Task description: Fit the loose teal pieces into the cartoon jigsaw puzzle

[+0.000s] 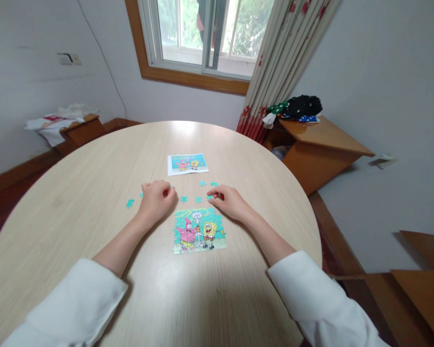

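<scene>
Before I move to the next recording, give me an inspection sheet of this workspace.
Surface: round, pale wood-grain table.
Job's things: mostly assembled rectangular cartoon jigsaw; small loose turquoise jigsaw pieces beyond it; white-edged printed cartoon picture farther back.
Clutter: heaped polka-dot fabric on a brown wooden cabinet; white crumpled items at far left.
Hands: left hand curled, contents hidden; right hand with fingertips by a loose piece, grip unclear.
Cables: thin dark cord down the wall.
Surroundings: brown-framed sliding window, pale red-flowered curtain.
</scene>
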A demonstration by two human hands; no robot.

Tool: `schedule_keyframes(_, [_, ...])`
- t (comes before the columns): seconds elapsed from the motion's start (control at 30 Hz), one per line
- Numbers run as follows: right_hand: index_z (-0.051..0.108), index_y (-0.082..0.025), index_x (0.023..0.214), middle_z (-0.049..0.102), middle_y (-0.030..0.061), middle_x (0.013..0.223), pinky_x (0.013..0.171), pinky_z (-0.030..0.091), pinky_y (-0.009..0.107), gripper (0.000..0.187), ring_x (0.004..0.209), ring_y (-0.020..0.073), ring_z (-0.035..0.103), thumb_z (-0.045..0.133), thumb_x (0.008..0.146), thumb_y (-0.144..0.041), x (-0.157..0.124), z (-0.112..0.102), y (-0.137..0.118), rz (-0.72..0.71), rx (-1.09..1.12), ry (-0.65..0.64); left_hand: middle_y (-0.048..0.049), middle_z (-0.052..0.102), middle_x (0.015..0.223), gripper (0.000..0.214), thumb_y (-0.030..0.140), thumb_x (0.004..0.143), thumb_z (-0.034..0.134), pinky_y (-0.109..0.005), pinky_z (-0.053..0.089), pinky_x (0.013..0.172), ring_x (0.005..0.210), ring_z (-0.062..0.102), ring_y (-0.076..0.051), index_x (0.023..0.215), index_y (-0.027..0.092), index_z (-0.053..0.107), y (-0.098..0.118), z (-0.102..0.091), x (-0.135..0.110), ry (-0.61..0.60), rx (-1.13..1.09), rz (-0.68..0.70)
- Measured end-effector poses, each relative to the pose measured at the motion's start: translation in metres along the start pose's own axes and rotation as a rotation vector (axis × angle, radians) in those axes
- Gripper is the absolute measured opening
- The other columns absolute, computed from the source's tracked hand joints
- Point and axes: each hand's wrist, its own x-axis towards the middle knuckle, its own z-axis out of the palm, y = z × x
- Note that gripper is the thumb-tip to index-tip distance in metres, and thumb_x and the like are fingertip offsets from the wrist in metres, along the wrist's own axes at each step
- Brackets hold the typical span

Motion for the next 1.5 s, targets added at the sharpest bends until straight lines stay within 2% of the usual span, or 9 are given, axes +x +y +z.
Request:
schedule_keyframes(0.23, [0.070, -0.014, 0.093, 0.066, 0.0054, 0.082, 0.071, 0.044, 0.028, 0.015, 0.074, 0.0142, 0.057, 0.065, 0.079, -0.016, 0.000, -0.003, 0.004, 0.002, -0.011, 0.018, 0.0039, 0.038, 0.050, 0.035, 0.018, 0.078, 0.046, -0.033, 0.026, 0.068, 0.055, 0.040, -0.013, 0.049, 0.020, 0.026, 0.001, 0.000, 0.000, 0.009, 0.007, -0.005])
schedule_keyframes(0.47, [0.072, -0.018, 0.094, 0.070, 0.0089, 0.099, 0.087, 0.046, 0.036, 0.020, 0.092, 0.0185, 0.063, 0.054, 0.087, -0.012, -0.001, -0.005, 0.007, -0.037, 0.001, 0.028, 0.0039, 0.037, 0.049, 0.034, 0.018, 0.077, 0.046, -0.032, 0.025, 0.067, 0.055, 0.041, -0.014, 0.049, 0.020, 0.027, 0.002, 0.000, 0.000, 0.004, 0.013, -0.012])
schedule_keyframes(0.67, [0.070, -0.014, 0.101, 0.066, 0.0093, 0.095, 0.081, 0.047, 0.032, 0.022, 0.083, 0.0153, 0.060, 0.058, 0.083, -0.011, -0.002, -0.007, 0.006, -0.080, -0.035, -0.031, 0.0038, 0.038, 0.050, 0.034, 0.017, 0.077, 0.047, -0.033, 0.026, 0.067, 0.054, 0.041, -0.014, 0.049, 0.020, 0.027, -0.001, 0.002, 0.000, 0.019, -0.003, 0.006])
schedule_keyframes(0.87, [0.070, -0.015, 0.098, 0.064, 0.0077, 0.093, 0.078, 0.046, 0.031, 0.021, 0.081, 0.0140, 0.058, 0.057, 0.083, -0.009, -0.003, -0.008, 0.004, -0.083, -0.029, -0.039, 0.0034, 0.040, 0.049, 0.034, 0.019, 0.077, 0.047, -0.032, 0.028, 0.066, 0.053, 0.042, -0.013, 0.049, 0.020, 0.027, -0.002, 0.002, 0.001, 0.019, -0.021, -0.011])
schedule_keyframes(1.03, [0.070, -0.014, 0.097, 0.063, 0.0075, 0.091, 0.078, 0.045, 0.030, 0.020, 0.080, 0.0140, 0.057, 0.057, 0.083, -0.009, -0.004, -0.008, 0.004, -0.069, -0.022, -0.034, -0.0001, 0.052, 0.056, 0.025, 0.024, 0.077, 0.046, -0.033, 0.032, 0.065, 0.059, 0.048, -0.016, 0.053, 0.020, 0.039, -0.003, 0.002, 0.001, 0.014, -0.048, 0.007])
schedule_keyframes(1.2, [0.069, -0.014, 0.097, 0.063, 0.0073, 0.090, 0.077, 0.045, 0.030, 0.019, 0.079, 0.0145, 0.057, 0.058, 0.082, -0.010, -0.003, -0.008, 0.004, -0.059, -0.018, -0.036, -0.0039, 0.062, 0.070, 0.016, 0.022, 0.075, 0.044, -0.036, 0.036, 0.072, 0.070, 0.055, -0.020, 0.064, 0.019, 0.055, -0.007, 0.004, 0.001, -0.043, -0.075, 0.053])
schedule_keyframes(1.37, [0.069, -0.016, 0.095, 0.063, 0.0064, 0.089, 0.076, 0.045, 0.030, 0.018, 0.079, 0.0142, 0.057, 0.058, 0.082, -0.010, -0.003, -0.007, 0.006, -0.074, -0.002, -0.024, -0.0029, 0.062, 0.075, 0.016, 0.017, 0.070, 0.047, -0.038, 0.037, 0.077, 0.073, 0.057, -0.020, 0.074, 0.019, 0.062, -0.008, 0.003, 0.000, -0.167, -0.091, 0.083])
schedule_keyframes(1.5, [0.069, -0.015, 0.095, 0.063, 0.0063, 0.088, 0.076, 0.045, 0.030, 0.017, 0.078, 0.0139, 0.056, 0.058, 0.082, -0.010, -0.002, -0.005, 0.007, -0.073, -0.011, -0.026, -0.0055, 0.062, 0.088, 0.019, 0.019, 0.070, 0.050, -0.042, 0.036, 0.084, 0.083, 0.057, -0.022, 0.080, 0.018, 0.065, -0.006, 0.002, -0.001, -0.222, -0.093, 0.096])
